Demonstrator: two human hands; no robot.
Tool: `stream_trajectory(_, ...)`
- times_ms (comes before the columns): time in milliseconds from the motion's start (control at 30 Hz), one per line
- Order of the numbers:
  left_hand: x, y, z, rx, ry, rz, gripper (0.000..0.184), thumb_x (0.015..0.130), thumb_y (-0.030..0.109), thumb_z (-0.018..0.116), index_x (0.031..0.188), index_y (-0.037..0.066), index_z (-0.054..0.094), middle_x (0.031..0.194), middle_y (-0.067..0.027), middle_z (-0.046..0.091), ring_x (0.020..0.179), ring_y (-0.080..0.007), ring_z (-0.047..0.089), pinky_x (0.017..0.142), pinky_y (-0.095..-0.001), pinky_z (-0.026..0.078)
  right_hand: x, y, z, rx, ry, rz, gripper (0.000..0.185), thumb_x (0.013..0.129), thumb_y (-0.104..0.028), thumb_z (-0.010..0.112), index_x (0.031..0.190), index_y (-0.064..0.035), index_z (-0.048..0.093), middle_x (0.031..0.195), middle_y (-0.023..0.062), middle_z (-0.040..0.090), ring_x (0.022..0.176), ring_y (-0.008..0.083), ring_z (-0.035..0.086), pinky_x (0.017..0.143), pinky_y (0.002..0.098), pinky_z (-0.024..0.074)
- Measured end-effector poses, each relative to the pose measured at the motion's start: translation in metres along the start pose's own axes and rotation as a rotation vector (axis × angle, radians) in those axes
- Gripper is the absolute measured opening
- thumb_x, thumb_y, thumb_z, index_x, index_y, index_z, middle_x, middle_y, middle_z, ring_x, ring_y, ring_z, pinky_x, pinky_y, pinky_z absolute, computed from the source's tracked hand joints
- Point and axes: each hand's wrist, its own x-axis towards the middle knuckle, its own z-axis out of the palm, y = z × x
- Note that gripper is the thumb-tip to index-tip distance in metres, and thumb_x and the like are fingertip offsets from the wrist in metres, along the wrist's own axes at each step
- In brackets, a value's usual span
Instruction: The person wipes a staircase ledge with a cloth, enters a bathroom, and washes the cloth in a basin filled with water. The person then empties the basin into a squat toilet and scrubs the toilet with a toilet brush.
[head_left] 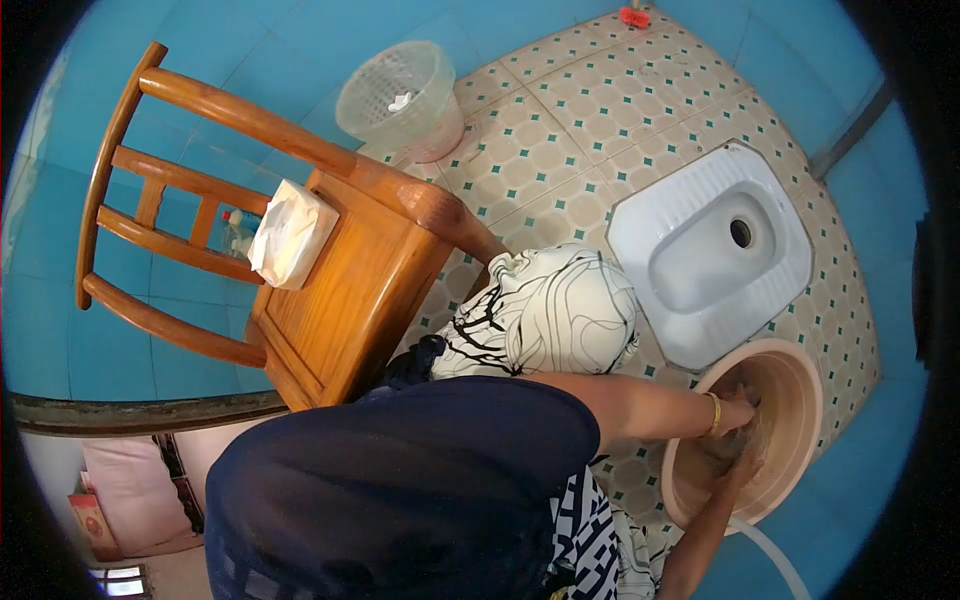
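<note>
A large pink-beige basin [805,400] stands on the tiled floor at the lower right, with water and something dark and unclear in it. My left hand [735,412], with a gold bracelet at the wrist, reaches down into the basin. Opposite it, my right hand [745,468] is also inside the basin, close to the water. The fingers of both hands are blurred or hidden, so what they hold, if anything, cannot be made out. A pale hose [775,555] runs beside the basin's rim.
A white squat toilet [690,270] adjoins the basin. A wooden chair [350,270] holds a tissue pack [292,235]. Behind it stands a translucent waste basket [400,95]. A red object [634,17] lies by the far wall. Blue tiled walls surround the floor.
</note>
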Motion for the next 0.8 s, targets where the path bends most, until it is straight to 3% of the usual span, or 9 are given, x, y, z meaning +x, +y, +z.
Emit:
stream_trajectory(133, 0.031, -0.021, 0.002, -0.110, 0.031, 0.127, 0.064, 0.083, 0.035, 0.042, 0.133, 0.013, 0.008, 0.135, -0.0126, 0.018, 0.123, -0.0262, 0.022, 0.094, -0.0410, 0.030, -0.030, -0.028, 0.025, 0.148, 0.165, -0.028, 0.044, 0.078, -0.022, 0.049, 0.116, -0.0027, 0.039, 0.109, 0.0117, 0.046, 0.098, 0.0259, 0.046, 0.082, 0.0370, 0.0399)
stream_trajectory(200, -0.001, -0.013, -0.015, -0.450, -0.304, 0.131, 0.052, 0.084, 0.032, 0.040, 0.128, 0.009, 0.025, 0.127, -0.0126, 0.033, 0.115, -0.0236, 0.034, 0.091, -0.0382, 0.034, -0.059, -0.064, 0.059, 0.126, 0.167, 0.002, 0.042, 0.077, -0.018, 0.050, 0.113, 0.0001, 0.041, 0.105, 0.0125, 0.047, 0.096, 0.0264, 0.048, 0.081, 0.0362, 0.0413)
stream_trajectory(333, 0.062, -0.029, -0.003, -0.437, -0.293, 0.106, 0.045, 0.084, 0.034, 0.038, 0.121, 0.008, 0.036, 0.119, -0.0111, 0.042, 0.108, -0.0237, 0.042, 0.091, -0.0373, 0.033, -0.097, -0.124, 0.082, 0.282, -0.023, -0.181, 0.046, 0.069, -0.011, 0.045, 0.114, -0.0023, 0.040, 0.109, 0.0121, 0.045, 0.098, 0.0253, 0.047, 0.083, 0.0352, 0.0396)
stream_trajectory(433, 0.025, -0.006, -0.012, -0.567, -0.228, 0.092, 0.041, 0.084, 0.035, 0.037, 0.113, 0.008, 0.044, 0.115, -0.0107, 0.046, 0.102, -0.0238, 0.045, 0.090, -0.0380, 0.033, -0.137, -0.167, 0.107, 0.254, -0.119, -0.370, 0.045, 0.071, -0.008, 0.043, 0.116, -0.0025, 0.040, 0.111, 0.0113, 0.045, 0.100, 0.0221, 0.046, 0.084, 0.0332, 0.0381)
stream_trajectory(500, 0.026, -0.001, -0.012, -0.759, -0.672, 0.079, 0.038, 0.083, 0.036, 0.039, 0.105, 0.007, 0.050, 0.106, -0.0122, 0.051, 0.095, -0.0247, 0.049, 0.085, -0.0400, 0.035, -0.150, -0.170, 0.124, 0.228, -0.132, -0.458, 0.045, 0.073, -0.010, 0.045, 0.117, -0.0015, 0.040, 0.111, 0.0113, 0.045, 0.100, 0.0212, 0.046, 0.085, 0.0318, 0.0376)
stream_trajectory(533, 0.024, 0.002, -0.010, -0.776, -0.737, 0.100, 0.038, 0.083, 0.036, 0.039, 0.104, 0.007, 0.050, 0.105, -0.0123, 0.052, 0.095, -0.0246, 0.049, 0.085, -0.0399, 0.035, -0.149, -0.163, 0.131, -0.043, -0.051, -0.621, 0.045, 0.075, -0.013, 0.047, 0.118, 0.0000, 0.039, 0.112, 0.0110, 0.044, 0.100, 0.0198, 0.045, 0.084, 0.0307, 0.0371)
stream_trajectory(567, 0.021, 0.003, -0.006, -0.770, -0.710, 0.097, 0.038, 0.082, 0.036, 0.039, 0.104, 0.007, 0.050, 0.105, -0.0124, 0.052, 0.094, -0.0246, 0.049, 0.085, -0.0398, 0.035, -0.149, -0.156, 0.139, -0.319, 0.034, -0.772, 0.045, 0.078, -0.015, 0.049, 0.119, 0.0015, 0.037, 0.113, 0.0107, 0.044, 0.101, 0.0185, 0.044, 0.084, 0.0297, 0.0367)
stream_trajectory(600, 0.016, 0.002, -0.004, -0.742, -0.634, 0.091, 0.038, 0.082, 0.036, 0.039, 0.104, 0.007, 0.050, 0.104, -0.0125, 0.053, 0.093, -0.0246, 0.050, 0.084, -0.0398, 0.035, -0.150, -0.153, 0.150, -0.323, 0.088, -0.837, 0.040, 0.081, -0.020, 0.051, 0.112, 0.0048, 0.044, 0.106, 0.0106, 0.050, 0.095, 0.0173, 0.048, 0.081, 0.0288, 0.0379)
stream_trajectory(800, 0.009, -0.006, 0.015, -0.600, -0.278, 0.123, 0.038, 0.081, 0.036, 0.040, 0.101, 0.005, 0.052, 0.098, -0.0130, 0.055, 0.090, -0.0245, 0.051, 0.082, -0.0393, 0.036, -0.098, -0.160, 0.108, -0.352, 0.348, -0.770, 0.032, 0.083, -0.023, 0.045, 0.091, 0.0054, 0.057, 0.082, 0.0124, 0.060, 0.076, 0.0204, 0.056, 0.070, 0.0311, 0.0423)
